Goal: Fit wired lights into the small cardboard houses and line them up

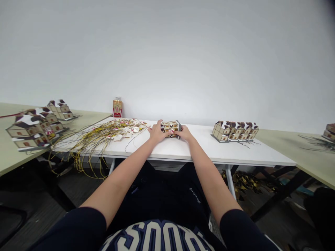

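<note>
We see a smooth tabletop [201, 150] with a faint sheen, a matt wall [167, 52] on the far side, a matt, card-like house [170, 126] mid-table, plastic-looking wires [97, 134] at left and our near cloth shirt [159, 237].

White table [200, 148], frame centre: wire bundle [101, 133] left, red-and-gold container [117, 108] behind; model-house row [235, 131] right; central model house [170, 126], surface contact unclear.

The left hand [156, 133] and right hand [185, 134] hide parts of the model house [169, 127]. Print on the red-and-gold container [117, 107] at the white table's [261, 153] back left corner is illegibly small. The picture's right edge crops another small building [330, 131].
</note>
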Demonstrator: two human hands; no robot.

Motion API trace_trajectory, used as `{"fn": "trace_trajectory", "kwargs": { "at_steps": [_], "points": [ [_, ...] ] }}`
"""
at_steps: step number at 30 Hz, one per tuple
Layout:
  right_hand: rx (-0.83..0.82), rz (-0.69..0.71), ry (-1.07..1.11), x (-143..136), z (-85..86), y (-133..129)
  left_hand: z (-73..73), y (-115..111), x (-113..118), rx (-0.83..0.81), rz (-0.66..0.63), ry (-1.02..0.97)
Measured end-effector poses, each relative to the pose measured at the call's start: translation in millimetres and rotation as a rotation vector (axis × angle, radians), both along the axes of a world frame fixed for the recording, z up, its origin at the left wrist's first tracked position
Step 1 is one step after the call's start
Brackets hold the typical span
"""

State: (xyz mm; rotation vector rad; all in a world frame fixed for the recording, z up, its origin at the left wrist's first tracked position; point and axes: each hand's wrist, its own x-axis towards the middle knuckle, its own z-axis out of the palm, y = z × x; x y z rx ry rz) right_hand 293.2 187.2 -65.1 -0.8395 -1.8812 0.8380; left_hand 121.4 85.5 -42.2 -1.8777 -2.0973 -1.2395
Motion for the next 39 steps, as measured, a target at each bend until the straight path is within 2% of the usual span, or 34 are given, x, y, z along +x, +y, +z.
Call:
{"fn": "trace_trajectory", "kwargs": {
  "at_steps": [19, 25, 39],
  "points": [
    [-0.017, -0.011, 0.013, -1.2, -2.7, 4.3, -1.7, 3.3, -3.6, 0.014, 0.027, -0.001],
    [0.073, -0.001, 0.017, -1.2, 1.7, 1.6, 0.5, -0.3, -0.2, 0.001, 0.065, 0.006],
    [0.034, 0.006, 0.002, -2.0, -1.1, 7.5, -0.2, -1.1, 1.1, 0.049, 0.061, 0.030]
  ]
}}
